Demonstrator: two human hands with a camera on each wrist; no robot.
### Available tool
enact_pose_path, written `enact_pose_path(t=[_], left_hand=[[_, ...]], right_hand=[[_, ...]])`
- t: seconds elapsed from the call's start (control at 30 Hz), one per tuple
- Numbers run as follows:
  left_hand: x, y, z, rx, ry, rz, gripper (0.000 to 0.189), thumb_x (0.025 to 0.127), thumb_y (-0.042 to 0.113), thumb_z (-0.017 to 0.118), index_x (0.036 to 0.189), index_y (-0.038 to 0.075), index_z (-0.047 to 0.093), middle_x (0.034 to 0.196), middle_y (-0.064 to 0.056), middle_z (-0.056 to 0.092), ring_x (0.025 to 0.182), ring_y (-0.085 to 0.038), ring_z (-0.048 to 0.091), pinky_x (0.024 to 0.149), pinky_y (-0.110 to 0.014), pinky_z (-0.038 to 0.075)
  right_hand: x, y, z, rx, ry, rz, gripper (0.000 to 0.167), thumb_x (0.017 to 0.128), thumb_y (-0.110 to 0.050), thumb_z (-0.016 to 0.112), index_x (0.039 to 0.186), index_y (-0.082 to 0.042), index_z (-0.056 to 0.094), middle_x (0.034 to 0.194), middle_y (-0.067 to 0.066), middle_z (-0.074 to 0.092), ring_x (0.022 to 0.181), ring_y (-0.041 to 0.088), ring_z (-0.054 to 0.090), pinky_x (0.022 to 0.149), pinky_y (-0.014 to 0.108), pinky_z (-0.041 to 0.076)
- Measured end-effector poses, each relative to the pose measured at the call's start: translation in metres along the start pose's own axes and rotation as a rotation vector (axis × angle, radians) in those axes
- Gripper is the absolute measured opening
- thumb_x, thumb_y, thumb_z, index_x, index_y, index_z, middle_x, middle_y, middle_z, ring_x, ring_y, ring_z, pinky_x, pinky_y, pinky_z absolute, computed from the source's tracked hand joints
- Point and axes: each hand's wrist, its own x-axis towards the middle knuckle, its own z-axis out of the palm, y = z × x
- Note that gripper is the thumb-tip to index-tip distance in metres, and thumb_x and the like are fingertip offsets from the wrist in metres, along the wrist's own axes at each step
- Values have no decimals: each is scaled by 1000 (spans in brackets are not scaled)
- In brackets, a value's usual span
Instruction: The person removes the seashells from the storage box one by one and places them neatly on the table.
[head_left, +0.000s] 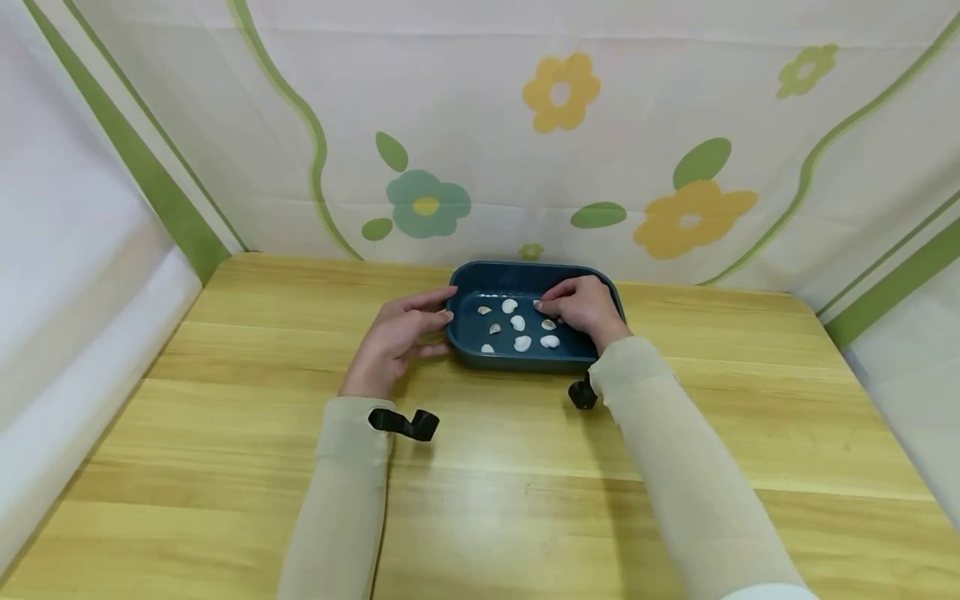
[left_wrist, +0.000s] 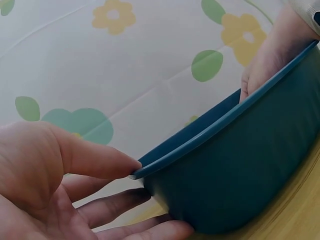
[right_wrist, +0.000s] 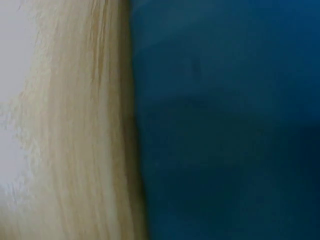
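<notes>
A dark blue rectangular tray [head_left: 525, 363] with rounded corners sits on the wooden table. Several small seashells [head_left: 522, 342] lie spread over its floor, mostly white, a few brownish. My left hand [head_left: 393, 340] is at the tray's left end, its fairly straight fingers against the outside. In the left wrist view, that thumb [left_wrist: 107, 161] touches the rim. My right hand [head_left: 585, 306] reaches in from the right side, its thumb and fingertips pinching a small white shell that they largely hide. The right wrist view shows only the tray's wall [right_wrist: 215, 125], close and blurred.
The wooden table [head_left: 487, 483] extends around the tray. Behind it hangs a white cloth [head_left: 480, 100] with printed flowers, close to the tray's far side. Black wrist mounts [head_left: 405, 424] stick out from both sleeves, the right one near the tray's front corner.
</notes>
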Motion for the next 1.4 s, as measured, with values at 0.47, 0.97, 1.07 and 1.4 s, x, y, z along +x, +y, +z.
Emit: enact_pose_path(t=[0.47, 0.97, 1.07, 1.4], left_hand=[[4, 5, -2, -6, 3, 1, 50, 105, 9, 66, 153, 22, 63, 161, -3, 56, 134, -29, 64, 93, -37, 64], [9, 0, 9, -33, 11, -1, 49, 104, 8, 67, 151, 22, 66, 159, -1, 58, 133, -29, 65, 97, -42, 64], [7, 1, 7, -31, 3, -8, 50, 105, 8, 66, 152, 22, 64, 159, 0, 57, 134, -29, 65, 100, -43, 63], [9, 1, 11, -21, -22, -18, 49, 103, 8, 69, 150, 22, 66, 159, -1, 59, 133, -29, 65, 99, -43, 63]], right_hand=[[11, -8, -3, -44, -11, 1, 27, 101, -34, 77, 116, -12, 82, 117, 9, 77, 91, 20, 68, 82, 32, 55], [8, 3, -9, -51, -8, 12, 28, 101, -35, 77, 115, -11, 81, 119, 11, 75, 100, 26, 66, 89, 39, 55], [8, 1, -8, -54, -6, 13, 27, 101, -34, 77, 115, -11, 81, 119, 11, 75, 102, 26, 66, 91, 39, 55], [0, 6, -12, -70, 2, 42, 29, 102, -35, 76, 115, -10, 81, 120, 12, 75, 102, 26, 66, 90, 38, 54]])
